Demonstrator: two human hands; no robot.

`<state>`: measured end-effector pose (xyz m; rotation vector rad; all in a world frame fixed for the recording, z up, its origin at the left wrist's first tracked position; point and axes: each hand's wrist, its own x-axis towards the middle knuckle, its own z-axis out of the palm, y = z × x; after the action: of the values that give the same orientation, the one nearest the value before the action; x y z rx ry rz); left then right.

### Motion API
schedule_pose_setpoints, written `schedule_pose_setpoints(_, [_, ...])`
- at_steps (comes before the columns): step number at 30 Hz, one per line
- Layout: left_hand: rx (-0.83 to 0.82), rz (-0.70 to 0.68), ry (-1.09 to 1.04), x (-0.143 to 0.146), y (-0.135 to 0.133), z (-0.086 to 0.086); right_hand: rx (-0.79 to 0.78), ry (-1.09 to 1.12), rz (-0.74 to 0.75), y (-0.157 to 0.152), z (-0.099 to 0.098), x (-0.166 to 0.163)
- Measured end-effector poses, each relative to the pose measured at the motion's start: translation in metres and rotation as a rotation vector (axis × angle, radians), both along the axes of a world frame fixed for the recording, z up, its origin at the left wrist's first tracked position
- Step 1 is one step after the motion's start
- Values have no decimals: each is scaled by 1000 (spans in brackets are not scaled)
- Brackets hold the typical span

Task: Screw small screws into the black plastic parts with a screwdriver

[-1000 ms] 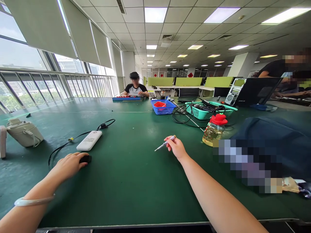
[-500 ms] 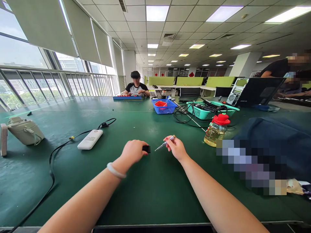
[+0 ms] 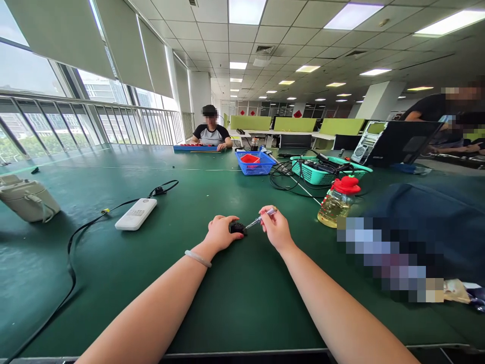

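My left hand (image 3: 223, 233) is closed around a small black block-like object (image 3: 237, 229) on the green table (image 3: 242, 298). A pale bangle circles that wrist. In my right hand (image 3: 276, 227) is a slim screwdriver (image 3: 258, 221) with a clear handle, held like a pen. Its shaft slants down to the left, and the tip is at the right side of the black object. Whether the tip sits in a screw or only touches the surface, I cannot tell. My left fingers cover part of the black object.
A white power bank (image 3: 136, 214) and black cable (image 3: 71, 253) lie at left, near a beige bag (image 3: 28, 199). A red-capped bottle (image 3: 336, 205), dark backpack (image 3: 435, 222), blue basket (image 3: 254, 166) and green basket (image 3: 314, 176) stand right and behind. A person (image 3: 210, 132) sits opposite.
My left hand has moved right with the black object and turned it. The screwdriver tip, apart from the object before, is now at its right side. The view has shifted slightly.
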<state>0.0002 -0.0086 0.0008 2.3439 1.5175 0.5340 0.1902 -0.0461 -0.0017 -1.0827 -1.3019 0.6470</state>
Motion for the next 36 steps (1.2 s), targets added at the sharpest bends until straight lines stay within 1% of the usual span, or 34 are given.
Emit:
schedule_pose_setpoints(4, [39,11,11,1,0,-1,23,-40,19,-4,4,0])
schedule_pose_setpoints(10, [21,4,21,1,2,-2,21,-114,-56,-9,13,-1])
schedule_pose_setpoints(15, [33,4,5,1,5,-5,16,-118,-67,-12,16,-1])
schedule_pose_setpoints(20, [37,-5,6,1,5,-5,23,-92,-58,-10,14,1])
schedule_pose_setpoints(26, [27,-11,12,2,6,-6,-21,-91,-26,-5,8,1])
schedule_pose_setpoints(31, [25,-18,-1,1,6,-6,-52,-75,-23,-1,7,5])
schedule_pose_setpoints(36, [22,-25,-9,1,9,-7,-33,-16,20,7,4,10])
